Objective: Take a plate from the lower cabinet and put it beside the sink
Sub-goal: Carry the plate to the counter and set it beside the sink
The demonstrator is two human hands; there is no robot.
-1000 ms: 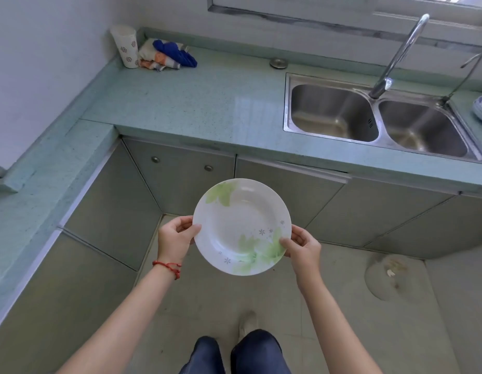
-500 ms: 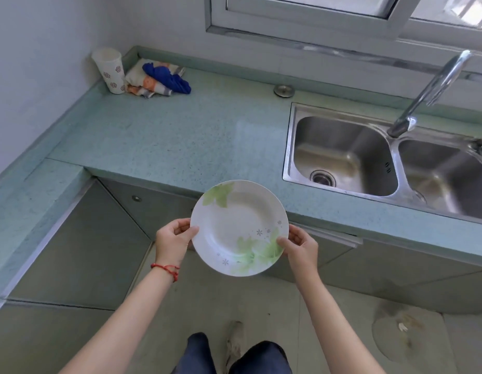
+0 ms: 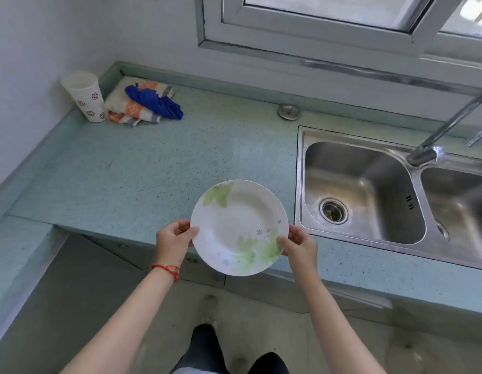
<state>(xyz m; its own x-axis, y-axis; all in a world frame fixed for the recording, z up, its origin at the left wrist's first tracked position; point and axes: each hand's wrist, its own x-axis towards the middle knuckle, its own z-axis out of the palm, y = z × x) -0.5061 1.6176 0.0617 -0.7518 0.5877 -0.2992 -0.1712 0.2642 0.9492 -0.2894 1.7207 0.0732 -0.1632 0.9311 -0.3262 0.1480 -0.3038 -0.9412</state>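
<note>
A white plate (image 3: 238, 226) with green leaf prints is held level between both hands, over the front edge of the pale green counter (image 3: 142, 171). My left hand (image 3: 172, 241) grips its left rim and my right hand (image 3: 299, 245) grips its right rim. The steel double sink (image 3: 366, 190) lies just to the right of the plate. Grey lower cabinet doors (image 3: 105, 255) run under the counter, all shut as far as they show.
A patterned paper cup (image 3: 85, 96) and a folded cloth with a blue rag (image 3: 146, 102) sit in the counter's back left corner. A round metal cap (image 3: 289, 112) lies behind the sink's left end. The tap (image 3: 445, 130) arches over the sink. A window runs above.
Both hands have carried the plate up and forward, from over the floor to above the counter's front edge next to the sink. The view has moved closer to the counter.
</note>
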